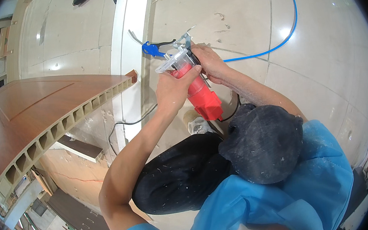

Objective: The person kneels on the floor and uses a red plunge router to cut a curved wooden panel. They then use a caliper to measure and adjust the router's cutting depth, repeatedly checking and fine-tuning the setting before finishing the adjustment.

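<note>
A red trim router (202, 97) with a clear plastic base (177, 61) is tilted between my hands, its base pointing away from me. My left hand (173, 88) is closed round the router's upper body near the base, thumb across the red casing. On the other side, my right hand (209, 62) grips the router by its base, next to a metal guide bracket (186, 39); some of its fingers are hidden. Just beyond the base, a blue air blow gun (152, 49) with a black lever lies beside a white beam.
A brown hollow-core panel (52, 95) reaches in from the left, its end against the white beam (127, 22). A blue hose (295, 9) curves over the tiled floor at right. A black cord (120, 124) crosses the beam. Debris dots the tiles.
</note>
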Demonstrator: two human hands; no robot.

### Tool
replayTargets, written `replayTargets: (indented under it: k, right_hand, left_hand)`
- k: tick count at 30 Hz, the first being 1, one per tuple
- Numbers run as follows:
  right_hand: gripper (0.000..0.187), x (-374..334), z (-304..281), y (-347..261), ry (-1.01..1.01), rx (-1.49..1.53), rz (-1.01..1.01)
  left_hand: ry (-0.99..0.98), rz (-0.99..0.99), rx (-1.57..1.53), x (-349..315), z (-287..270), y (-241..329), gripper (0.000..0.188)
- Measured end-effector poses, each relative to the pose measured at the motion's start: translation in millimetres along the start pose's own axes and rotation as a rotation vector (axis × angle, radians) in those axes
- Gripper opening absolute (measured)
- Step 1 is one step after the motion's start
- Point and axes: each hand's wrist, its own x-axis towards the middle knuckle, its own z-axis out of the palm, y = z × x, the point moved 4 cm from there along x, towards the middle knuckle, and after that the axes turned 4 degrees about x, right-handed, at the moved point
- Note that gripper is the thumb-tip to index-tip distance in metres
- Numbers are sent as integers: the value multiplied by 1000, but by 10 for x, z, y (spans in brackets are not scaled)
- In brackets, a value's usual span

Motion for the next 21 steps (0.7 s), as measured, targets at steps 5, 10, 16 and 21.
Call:
replayTargets:
  k: [5, 10, 16, 21]
  right_hand:
    - [43, 17, -20, 20, -32, -17, -10]
    - [46, -17, -4, -10, -9, -184, -112]
    - [48, -274, 206, -306, -32, -628, -471]
    - [51, -454, 279, -472, -104, -765, -437]
  left_hand:
    - [-52, -7, -55, -13, 4, 41, 49]
    - [-128, -168, -353, -32, -9, -51, 47]
    - [-291, -226, -640, -52, -90, -243, 45]
    - [-383, -185, -724, -42, -106, -343, 58]
